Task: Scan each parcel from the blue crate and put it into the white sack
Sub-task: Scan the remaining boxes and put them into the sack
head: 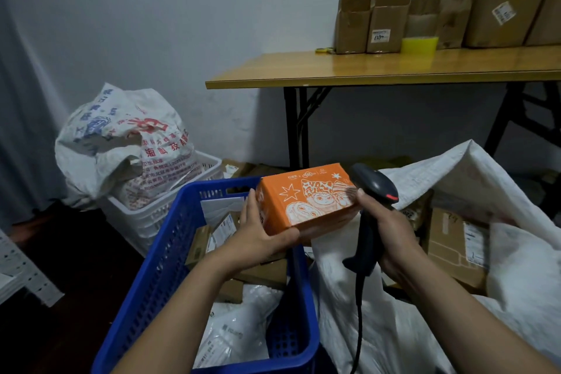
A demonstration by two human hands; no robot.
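Observation:
My left hand [261, 232] grips an orange printed box [306, 199] by its left end and underside, holding it above the far right corner of the blue crate [158, 276]. My right hand [385, 231] holds a black barcode scanner [372, 206] by its handle, its head right beside the box's right end. Inside the crate lie several cardboard parcels and white poly mailers [233, 334]. The open white sack [516, 240] spreads to the right, with cardboard boxes [452, 246] inside it.
Behind the crate stands a white basket [142, 218] with a stuffed printed bag [121, 143] on it. A wooden folding table [379, 70] at the back carries several open cartons and a yellow tape roll [420, 45]. Dark floor lies to the left.

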